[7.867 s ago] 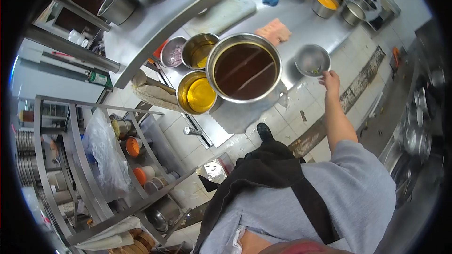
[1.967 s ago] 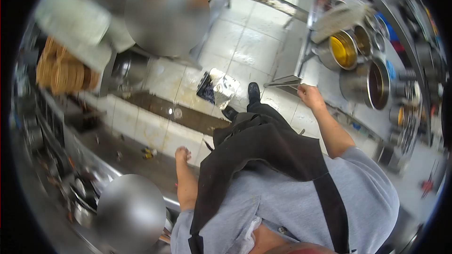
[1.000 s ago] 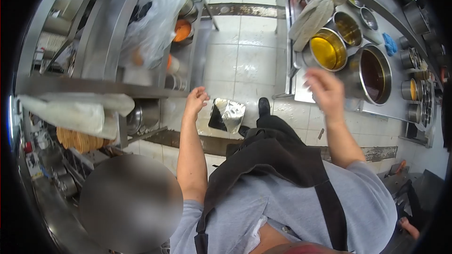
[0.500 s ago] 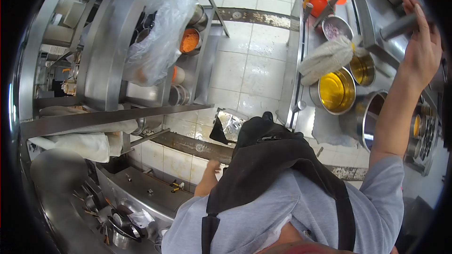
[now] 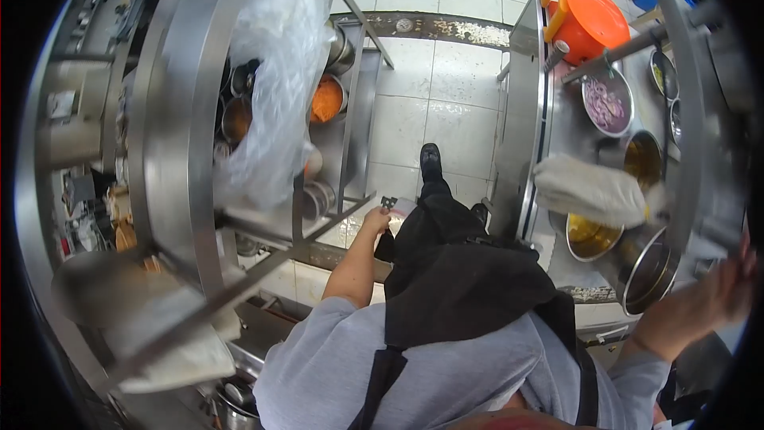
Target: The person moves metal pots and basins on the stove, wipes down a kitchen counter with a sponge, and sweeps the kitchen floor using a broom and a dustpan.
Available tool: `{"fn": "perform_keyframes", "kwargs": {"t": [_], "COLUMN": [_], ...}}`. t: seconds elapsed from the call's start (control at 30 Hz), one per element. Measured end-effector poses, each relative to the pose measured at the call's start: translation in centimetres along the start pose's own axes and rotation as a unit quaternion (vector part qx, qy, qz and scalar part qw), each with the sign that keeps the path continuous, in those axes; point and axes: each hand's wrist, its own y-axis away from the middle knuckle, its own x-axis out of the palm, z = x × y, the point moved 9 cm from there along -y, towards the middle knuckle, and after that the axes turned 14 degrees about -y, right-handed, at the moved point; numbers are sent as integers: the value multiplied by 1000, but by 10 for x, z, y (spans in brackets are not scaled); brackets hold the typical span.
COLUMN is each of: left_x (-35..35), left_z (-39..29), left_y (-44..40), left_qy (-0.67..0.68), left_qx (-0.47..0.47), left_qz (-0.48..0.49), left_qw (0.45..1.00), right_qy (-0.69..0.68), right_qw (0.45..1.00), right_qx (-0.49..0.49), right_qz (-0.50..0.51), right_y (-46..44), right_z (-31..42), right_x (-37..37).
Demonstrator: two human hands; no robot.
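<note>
My left hand (image 5: 377, 220) hangs low beside the black apron (image 5: 469, 287), its fingers curled. A small dark and pale patterned thing (image 5: 388, 202) shows at its fingertips; I cannot make out what it is or whether it is held. At the far right edge, my right hand (image 5: 728, 279) is smeared by motion, so its fingers do not show clearly. Nearest to it is a deep steel pot (image 5: 649, 275) on the right-hand counter. Beside that pot stands a pan of yellow liquid (image 5: 593, 237), partly under a pale cloth bundle (image 5: 590, 191).
The right counter also bears a bowl of sliced purple onion (image 5: 606, 103), another steel pot (image 5: 643, 158) and an orange bucket (image 5: 590, 20). Left, a metal rack (image 5: 179, 151) carries clear plastic sheeting (image 5: 278, 87) and an orange-filled container (image 5: 326, 99). Tiled floor (image 5: 465, 127) runs between.
My body has moved forward along the aisle, with one shoe stepping out ahead. My right hand has come down from the upper shelf post. My left hand has swung forward.
</note>
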Motion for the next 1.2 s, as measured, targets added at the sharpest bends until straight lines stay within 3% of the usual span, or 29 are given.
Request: {"fn": "perform_keyframes", "kwargs": {"t": [0.1,0.23,0.33,0.37,0.4,0.43,0.47,0.6,0.67,0.7,0.73,0.8,0.87,0.97,1.03,1.07,1.2], "left_x": [-41,-90,-126,-139,-154,-168,-179,-233,-252,-266,-278,-308,-329,-356,-366,-359,-341], "left_z": [-57,-129,-193,-221,-254,-289,-322,-473,-543,-578,-610,-660,-685,-672,-629,-603,-487], "left_y": [-65,-101,-125,-130,-134,-141,-146,-92,-87,-74,-67,-52,-64,-95,-169,-133,-178], "left_qy": [-6,-17,-78,-75,-73,-83,-94,-44,-37,-28,-24,8,8,-55,-142,-7,138], "left_qx": [55,36,49,72,97,132,165,221,255,284,299,346,377,383,394,266,107], "left_qz": [-12,19,35,31,26,10,-4,30,40,34,26,-7,-21,-81,-133,-30,58], "left_qw": [998,999,995,994,992,988,982,974,965,958,954,938,926,919,898,964,983], "right_qy": [73,-111,-78,190,435,576,579,496,410,328,401,382,348,294,272,263,231], "right_qw": [996,984,982,928,759,692,687,769,854,916,909,898,896,926,937,940,944], "right_qx": [27,136,102,-9,-119,-174,-173,-325,-262,-155,-16,160,235,235,217,211,188], "right_qz": [-31,-37,-136,-321,-468,-400,-404,-239,-185,-172,-111,-151,-144,-28,30,49,142], "right_y": [10,31,24,35,53,42,48,82,76,31,6,-10,-27,-74,-98,-112,-160], "right_z": [10,9,-18,-2,22,23,23,23,-16,-82,-130,-201,-268,-359,-414,-437,-503], "right_x": [-15,-37,-3,-11,7,38,39,48,65,91,107,91,77,87,95,100,123]}}
